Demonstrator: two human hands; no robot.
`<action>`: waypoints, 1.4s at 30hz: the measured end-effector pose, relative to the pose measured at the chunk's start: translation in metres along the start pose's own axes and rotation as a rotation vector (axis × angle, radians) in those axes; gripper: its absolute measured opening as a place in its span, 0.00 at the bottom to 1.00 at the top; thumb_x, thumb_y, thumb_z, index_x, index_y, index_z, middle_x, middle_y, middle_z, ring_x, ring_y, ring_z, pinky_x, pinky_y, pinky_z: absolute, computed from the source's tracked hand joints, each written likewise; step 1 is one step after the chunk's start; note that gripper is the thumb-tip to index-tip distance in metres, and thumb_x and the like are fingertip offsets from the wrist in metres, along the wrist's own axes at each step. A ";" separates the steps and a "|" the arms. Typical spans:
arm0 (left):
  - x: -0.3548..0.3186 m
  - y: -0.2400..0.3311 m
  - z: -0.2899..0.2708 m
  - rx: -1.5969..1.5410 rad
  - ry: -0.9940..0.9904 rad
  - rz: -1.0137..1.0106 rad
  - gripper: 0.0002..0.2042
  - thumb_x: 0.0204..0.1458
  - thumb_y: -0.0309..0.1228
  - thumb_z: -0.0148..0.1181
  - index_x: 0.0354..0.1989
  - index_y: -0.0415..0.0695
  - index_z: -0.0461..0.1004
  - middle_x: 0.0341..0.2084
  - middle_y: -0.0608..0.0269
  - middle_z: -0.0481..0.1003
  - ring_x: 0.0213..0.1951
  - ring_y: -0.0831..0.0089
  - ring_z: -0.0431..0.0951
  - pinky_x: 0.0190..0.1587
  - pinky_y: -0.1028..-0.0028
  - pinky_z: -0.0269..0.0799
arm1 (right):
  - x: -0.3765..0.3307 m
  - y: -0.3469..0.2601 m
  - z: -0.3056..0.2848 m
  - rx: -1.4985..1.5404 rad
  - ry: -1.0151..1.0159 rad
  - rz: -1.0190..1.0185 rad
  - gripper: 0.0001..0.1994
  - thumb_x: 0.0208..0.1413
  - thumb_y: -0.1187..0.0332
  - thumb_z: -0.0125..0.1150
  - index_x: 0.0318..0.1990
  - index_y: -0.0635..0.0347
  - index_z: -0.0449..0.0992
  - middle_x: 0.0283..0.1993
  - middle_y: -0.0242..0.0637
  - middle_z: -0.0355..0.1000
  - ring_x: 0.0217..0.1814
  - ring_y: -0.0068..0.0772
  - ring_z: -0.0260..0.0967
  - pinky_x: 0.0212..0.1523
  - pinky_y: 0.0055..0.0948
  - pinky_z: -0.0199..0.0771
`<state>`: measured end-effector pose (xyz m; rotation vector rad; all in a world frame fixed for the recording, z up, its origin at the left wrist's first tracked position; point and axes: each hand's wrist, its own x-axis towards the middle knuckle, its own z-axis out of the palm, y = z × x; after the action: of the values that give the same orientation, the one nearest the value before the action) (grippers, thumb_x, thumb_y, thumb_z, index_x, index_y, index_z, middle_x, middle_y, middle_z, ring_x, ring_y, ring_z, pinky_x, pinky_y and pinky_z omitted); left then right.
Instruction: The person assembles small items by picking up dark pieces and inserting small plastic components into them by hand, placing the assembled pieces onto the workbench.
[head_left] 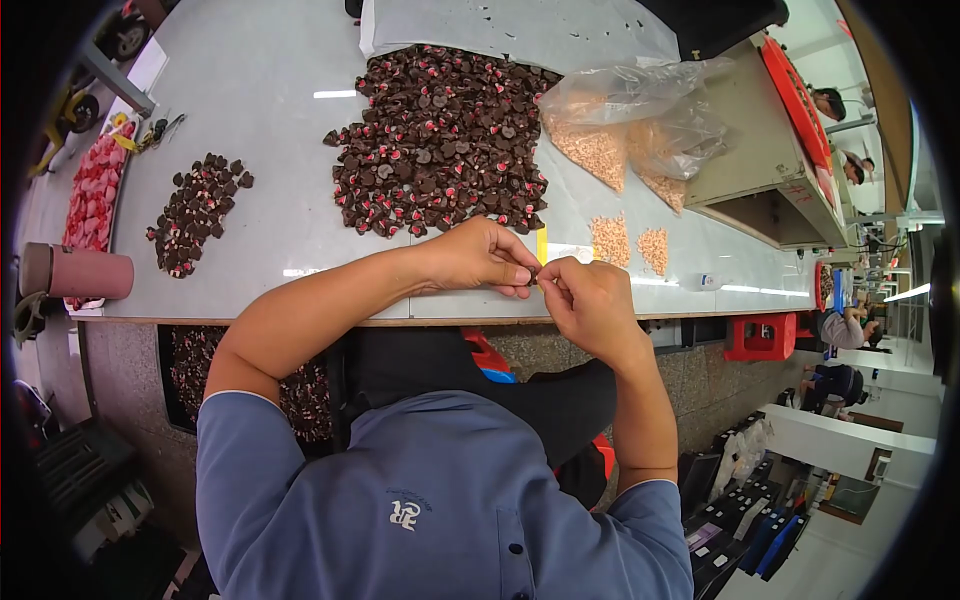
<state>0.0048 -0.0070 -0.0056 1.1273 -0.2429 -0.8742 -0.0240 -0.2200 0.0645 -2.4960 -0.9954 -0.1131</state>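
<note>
Nearest the camera, a blue polo shirt (440, 500) filled the lower frame, both bare forearms reaching up from it to the near edge of a pale grey table (260, 110). Beyond the hands, at the table's middle and far side, a broad heap of dark brown pieces with pink-red inserts (440, 140) was spread, well apart from a smaller heap of the same pieces (195, 212) to the left. Clear bags of tan pellets (630, 130) were seen to the right of the big heap, with two small tan piles (630, 242) nearer. A pink cup (80, 273) lay at the far left edge.

The left hand (480, 257) and right hand (590, 300) were brought together at the near edge, fingertips touching. One small dark piece (532, 279) was pinched between them, thumb and forefinger of each hand closed on it. The piece lay directly between the two hands, equally close to both; its long axis could not be told, being mostly hidden.
</note>
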 end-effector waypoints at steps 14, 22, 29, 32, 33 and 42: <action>0.008 -0.003 0.001 -0.001 0.090 0.080 0.12 0.55 0.21 0.63 0.47 0.32 0.77 0.44 0.52 0.79 0.42 0.68 0.82 0.47 0.73 0.79 | -0.038 0.023 0.002 0.376 0.476 0.391 0.06 0.58 0.72 0.63 0.37 0.66 0.76 0.22 0.29 0.71 0.20 0.16 0.63 0.23 0.21 0.62; -0.002 -0.001 0.002 0.169 0.082 0.070 0.12 0.55 0.21 0.62 0.47 0.31 0.78 0.43 0.52 0.80 0.41 0.72 0.81 0.47 0.74 0.78 | -0.099 0.110 -0.022 0.270 0.647 0.777 0.06 0.60 0.70 0.60 0.37 0.65 0.77 0.22 0.26 0.70 0.21 0.17 0.63 0.24 0.22 0.63; 0.004 0.005 0.003 0.078 0.090 -0.006 0.12 0.56 0.19 0.60 0.48 0.29 0.76 0.45 0.48 0.78 0.44 0.64 0.82 0.48 0.72 0.80 | -0.098 0.117 -0.027 -0.251 0.266 0.854 0.05 0.54 0.68 0.61 0.35 0.57 0.77 0.22 0.40 0.74 0.27 0.44 0.75 0.29 0.40 0.72; 0.001 0.004 0.004 0.076 0.102 -0.017 0.12 0.56 0.21 0.62 0.47 0.29 0.76 0.44 0.48 0.79 0.44 0.65 0.82 0.49 0.72 0.79 | -0.091 0.118 -0.018 -0.255 0.277 0.817 0.05 0.54 0.67 0.61 0.35 0.56 0.76 0.23 0.42 0.75 0.29 0.49 0.76 0.31 0.44 0.73; 0.000 0.004 0.004 0.065 0.110 -0.018 0.12 0.55 0.22 0.63 0.47 0.30 0.76 0.44 0.48 0.79 0.43 0.65 0.82 0.50 0.71 0.79 | -0.088 0.119 -0.016 -0.244 0.275 0.810 0.05 0.54 0.67 0.61 0.35 0.56 0.76 0.23 0.42 0.75 0.29 0.49 0.76 0.31 0.44 0.73; 0.005 0.009 0.006 0.048 0.054 -0.029 0.13 0.56 0.22 0.62 0.49 0.31 0.73 0.46 0.49 0.77 0.44 0.66 0.82 0.51 0.71 0.79 | -0.067 0.077 -0.027 0.176 0.502 0.557 0.02 0.56 0.78 0.59 0.35 0.63 0.73 0.31 0.36 0.75 0.33 0.27 0.76 0.31 0.25 0.74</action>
<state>0.0087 -0.0132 0.0036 1.2000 -0.2050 -0.8662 -0.0188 -0.3236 0.0438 -2.3108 -0.0946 -0.4276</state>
